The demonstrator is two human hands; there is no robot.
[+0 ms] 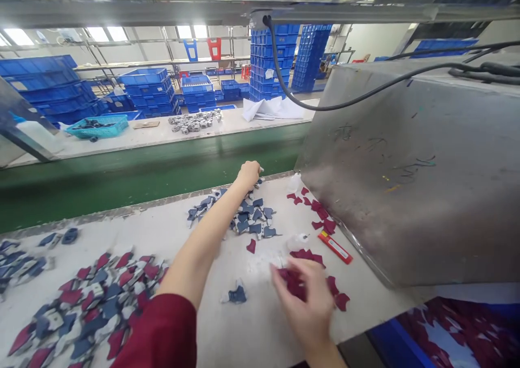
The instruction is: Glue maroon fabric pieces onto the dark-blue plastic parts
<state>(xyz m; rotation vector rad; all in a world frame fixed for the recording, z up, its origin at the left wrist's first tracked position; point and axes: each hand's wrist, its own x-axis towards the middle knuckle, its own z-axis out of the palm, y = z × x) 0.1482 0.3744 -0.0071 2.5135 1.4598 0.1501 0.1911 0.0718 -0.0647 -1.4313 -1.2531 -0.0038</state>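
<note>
My left hand (248,174) reaches to the far side of the worktop, fingers curled, at the back of a pile of blue-and-white small parts (255,216). A small whitish bit shows at its fingertips; what it belongs to is hidden. My right hand (311,303) is nearer me, thumb and fingers bent around a view of maroon cut pieces (294,284). Motion blurs its fingertips, so whether it grips anything is unclear. One blue part with clear edges (237,294) lies left of it. A single maroon piece (251,246) lies between the hands.
A heap of mixed maroon and blue parts (93,303) spreads at left. A red packaged strip (335,247) lies beside the metal box (414,167) on the right. Beyond runs a green belt (122,173). A blue bin (400,341) of maroon scraps stands lower right.
</note>
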